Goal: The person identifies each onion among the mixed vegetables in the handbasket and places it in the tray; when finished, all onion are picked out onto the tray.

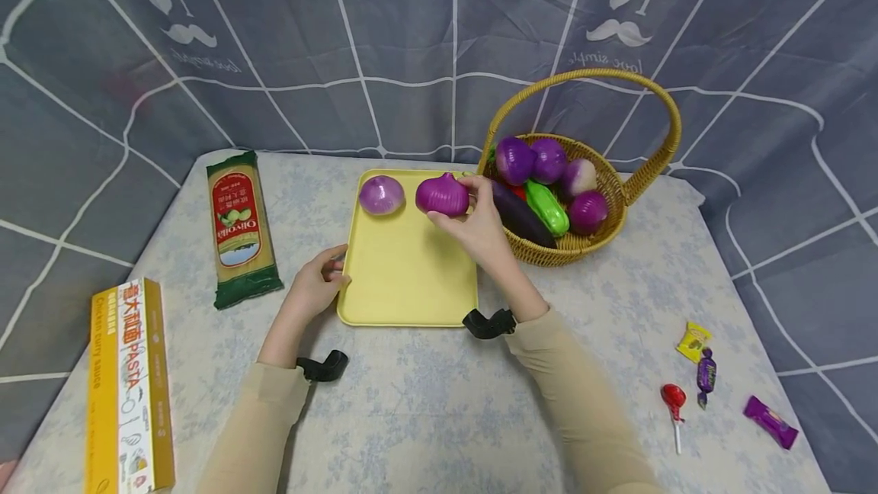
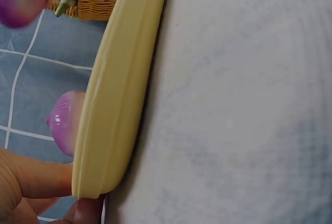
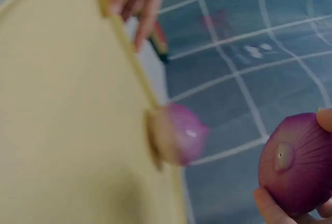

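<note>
Onion [image 1: 442,196] pinched between right fingers [image 3: 270,207], above tray [image 1: 405,273].

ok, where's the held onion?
Head view, centre: right hand holds the onion over the yellow tray, right of a paler onion, left of the wicker basket.

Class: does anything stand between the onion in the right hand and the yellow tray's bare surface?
Nothing visible does. The right hand holds the purple onion above the yellow tray with a gap; the paler onion sits to one side, near the far left corner.
</note>
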`<state>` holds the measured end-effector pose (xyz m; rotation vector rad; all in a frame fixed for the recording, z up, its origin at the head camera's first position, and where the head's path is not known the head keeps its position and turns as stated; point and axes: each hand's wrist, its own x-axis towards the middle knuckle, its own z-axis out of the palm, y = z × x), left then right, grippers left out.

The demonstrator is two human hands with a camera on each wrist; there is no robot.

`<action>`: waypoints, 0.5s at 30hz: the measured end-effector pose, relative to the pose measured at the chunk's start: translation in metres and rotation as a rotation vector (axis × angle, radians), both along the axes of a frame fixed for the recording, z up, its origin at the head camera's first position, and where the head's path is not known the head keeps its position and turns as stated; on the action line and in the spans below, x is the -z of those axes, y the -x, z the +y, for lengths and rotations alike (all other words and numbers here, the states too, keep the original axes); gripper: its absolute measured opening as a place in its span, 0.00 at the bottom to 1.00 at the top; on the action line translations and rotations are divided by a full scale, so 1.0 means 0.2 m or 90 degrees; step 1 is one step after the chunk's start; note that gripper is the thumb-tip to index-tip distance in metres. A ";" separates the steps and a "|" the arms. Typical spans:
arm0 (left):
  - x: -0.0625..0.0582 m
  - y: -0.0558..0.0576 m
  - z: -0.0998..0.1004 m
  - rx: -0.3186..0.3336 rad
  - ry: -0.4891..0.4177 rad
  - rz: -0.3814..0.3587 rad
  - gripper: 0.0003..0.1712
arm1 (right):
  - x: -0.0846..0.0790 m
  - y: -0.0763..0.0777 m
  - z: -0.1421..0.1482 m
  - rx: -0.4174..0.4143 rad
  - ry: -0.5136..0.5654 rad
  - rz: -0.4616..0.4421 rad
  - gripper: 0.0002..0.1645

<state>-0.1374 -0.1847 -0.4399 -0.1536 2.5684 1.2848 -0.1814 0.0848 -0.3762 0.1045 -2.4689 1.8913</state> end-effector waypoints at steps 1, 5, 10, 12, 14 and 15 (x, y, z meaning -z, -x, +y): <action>0.00 0.00 0.00 0.000 -0.001 0.000 0.34 | 0.02 0.01 -0.03 -0.002 -0.015 -0.005 0.45; 0.00 0.00 0.00 -0.001 -0.007 0.003 0.34 | 0.11 0.08 -0.11 -0.011 -0.085 -0.006 0.44; 0.00 0.00 0.00 -0.002 -0.016 0.003 0.34 | 0.19 0.17 -0.15 0.008 -0.101 -0.038 0.45; 0.01 0.00 0.00 -0.004 -0.020 0.000 0.34 | 0.22 0.20 -0.15 0.021 -0.102 -0.053 0.45; 0.01 0.00 0.00 -0.006 -0.024 -0.001 0.34 | 0.24 0.22 -0.16 0.033 -0.107 -0.063 0.46; 0.01 0.00 -0.01 -0.007 -0.026 -0.003 0.34 | 0.24 0.23 -0.16 0.038 -0.110 -0.066 0.46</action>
